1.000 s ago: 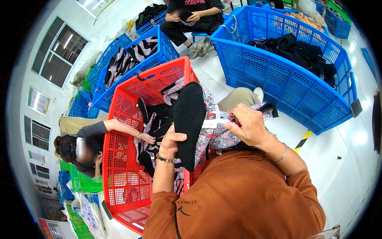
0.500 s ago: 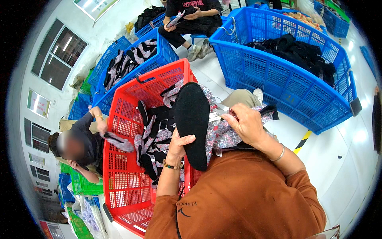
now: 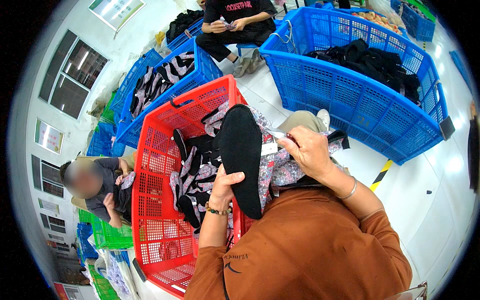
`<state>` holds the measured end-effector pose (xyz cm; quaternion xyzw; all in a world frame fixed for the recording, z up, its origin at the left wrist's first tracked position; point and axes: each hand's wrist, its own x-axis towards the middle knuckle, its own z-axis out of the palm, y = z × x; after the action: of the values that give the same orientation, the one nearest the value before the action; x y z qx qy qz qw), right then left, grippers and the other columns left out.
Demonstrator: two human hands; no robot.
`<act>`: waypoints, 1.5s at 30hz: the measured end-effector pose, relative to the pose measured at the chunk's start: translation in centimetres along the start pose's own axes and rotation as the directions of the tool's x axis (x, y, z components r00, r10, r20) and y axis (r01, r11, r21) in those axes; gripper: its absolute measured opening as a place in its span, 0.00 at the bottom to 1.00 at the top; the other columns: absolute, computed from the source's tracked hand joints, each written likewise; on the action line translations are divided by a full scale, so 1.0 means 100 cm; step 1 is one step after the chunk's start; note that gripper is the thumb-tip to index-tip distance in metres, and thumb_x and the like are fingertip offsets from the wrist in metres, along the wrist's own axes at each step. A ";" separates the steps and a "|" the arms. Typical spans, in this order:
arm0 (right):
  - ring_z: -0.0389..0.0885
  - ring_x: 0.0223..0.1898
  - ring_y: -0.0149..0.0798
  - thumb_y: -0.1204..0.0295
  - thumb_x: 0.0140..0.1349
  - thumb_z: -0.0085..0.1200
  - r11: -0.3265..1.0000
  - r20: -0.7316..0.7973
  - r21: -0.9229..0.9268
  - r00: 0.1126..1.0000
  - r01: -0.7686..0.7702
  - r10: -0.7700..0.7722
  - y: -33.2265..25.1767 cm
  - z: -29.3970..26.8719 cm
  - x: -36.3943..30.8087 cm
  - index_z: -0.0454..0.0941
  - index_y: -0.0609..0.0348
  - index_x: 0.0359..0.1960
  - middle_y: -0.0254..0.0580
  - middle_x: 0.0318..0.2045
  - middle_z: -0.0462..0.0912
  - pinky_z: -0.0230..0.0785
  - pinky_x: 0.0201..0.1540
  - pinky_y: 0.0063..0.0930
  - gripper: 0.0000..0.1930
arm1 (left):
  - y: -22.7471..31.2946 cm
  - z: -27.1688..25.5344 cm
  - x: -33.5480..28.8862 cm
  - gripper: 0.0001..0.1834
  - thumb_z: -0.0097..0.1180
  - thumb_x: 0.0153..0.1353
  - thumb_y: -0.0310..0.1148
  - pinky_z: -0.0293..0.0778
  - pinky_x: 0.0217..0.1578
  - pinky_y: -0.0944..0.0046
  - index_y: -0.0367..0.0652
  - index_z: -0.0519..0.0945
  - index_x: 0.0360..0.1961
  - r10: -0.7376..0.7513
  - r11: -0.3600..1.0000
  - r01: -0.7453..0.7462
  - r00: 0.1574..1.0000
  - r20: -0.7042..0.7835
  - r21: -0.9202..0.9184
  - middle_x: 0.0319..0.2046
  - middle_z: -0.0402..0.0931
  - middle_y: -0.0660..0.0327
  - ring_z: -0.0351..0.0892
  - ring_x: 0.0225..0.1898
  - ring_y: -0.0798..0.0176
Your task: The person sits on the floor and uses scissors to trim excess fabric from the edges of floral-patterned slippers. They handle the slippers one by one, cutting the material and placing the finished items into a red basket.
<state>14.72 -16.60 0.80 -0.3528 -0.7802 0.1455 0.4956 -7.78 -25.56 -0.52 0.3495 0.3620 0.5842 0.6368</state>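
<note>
My left hand (image 3: 224, 187) grips a slipper (image 3: 241, 155) by its lower side, the thumb pressed on the black sole. The sole stands upright, facing left. A white label (image 3: 269, 148) sticks out along its edge, beside grey and red floral fabric (image 3: 280, 164). My right hand (image 3: 311, 154) closes round small thread snips (image 3: 278, 133), their pale blades pointing left just above the label. More floral fabric with a black edge lies over my lap under that hand. Left of the slipper, a red crate (image 3: 165, 112) holds many similar black and floral slippers.
Blue crates (image 3: 350, 97) stand ahead, one with black pieces (image 3: 367, 65), another with floral slippers (image 3: 160, 77). A co-worker (image 3: 102, 185) sits left of the red crate; another person (image 3: 237, 25) sits ahead. A yellow-black stripe (image 3: 382, 175) marks the floor at right.
My snips have shifted slightly and their blades show more plainly above the label. The left co-worker's slipper has moved from the red crate's rim to their lap. The person ahead has changed their grip.
</note>
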 end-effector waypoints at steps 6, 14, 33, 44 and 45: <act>0.73 0.22 0.49 0.62 0.57 0.56 0.999 -0.018 0.036 0.999 0.029 -0.028 -0.004 -0.001 0.003 0.74 0.61 0.24 0.46 0.20 0.73 0.63 0.24 0.37 0.15 | 0.001 0.002 0.000 0.33 0.64 0.44 0.24 0.71 0.51 0.59 0.35 0.68 0.55 -0.020 1.000 0.020 1.000 0.002 -0.007 0.49 0.74 0.55 0.76 0.48 0.58; 0.72 0.20 0.46 0.58 0.54 0.58 0.996 -0.052 0.068 0.997 0.066 -0.062 0.002 -0.008 0.004 0.72 0.58 0.21 0.43 0.18 0.71 0.63 0.23 0.35 0.17 | 0.002 -0.002 -0.001 0.33 0.64 0.45 0.23 0.72 0.49 0.60 0.35 0.68 0.55 -0.078 0.997 0.078 0.996 0.041 0.020 0.48 0.75 0.56 0.77 0.47 0.59; 0.72 0.20 0.42 0.56 0.60 0.51 0.963 0.273 0.262 0.962 -0.057 -0.017 -0.003 -0.043 0.031 0.75 0.60 0.20 0.43 0.16 0.74 0.61 0.23 0.34 0.20 | 0.040 0.026 -0.035 0.27 0.67 0.47 0.26 0.70 0.47 0.67 0.32 0.73 0.49 -0.032 0.853 0.007 0.999 0.039 0.522 0.44 0.77 0.60 0.74 0.44 0.67; 0.67 0.18 0.41 0.64 0.64 0.47 0.961 0.132 0.262 0.990 -0.087 0.053 0.009 -0.039 0.024 0.72 0.64 0.20 0.43 0.16 0.69 0.60 0.25 0.32 0.17 | 0.045 0.020 -0.036 0.24 0.65 0.49 0.27 0.70 0.46 0.67 0.32 0.74 0.48 -0.105 0.805 0.080 0.994 0.008 0.588 0.42 0.77 0.61 0.75 0.43 0.68; 0.69 0.20 0.36 0.64 0.64 0.47 0.935 0.143 0.308 0.980 -0.178 0.139 0.013 -0.037 0.018 0.74 0.64 0.22 0.43 0.18 0.72 0.62 0.26 0.29 0.17 | 0.046 0.014 -0.036 0.24 0.65 0.49 0.28 0.70 0.46 0.67 0.32 0.74 0.48 -0.141 0.805 0.123 0.990 -0.014 0.580 0.43 0.77 0.61 0.74 0.43 0.68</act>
<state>18.01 -14.88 3.01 -0.3207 -0.7434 0.3298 0.4855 -9.04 -28.86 4.37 0.5093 0.5364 0.3955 0.5446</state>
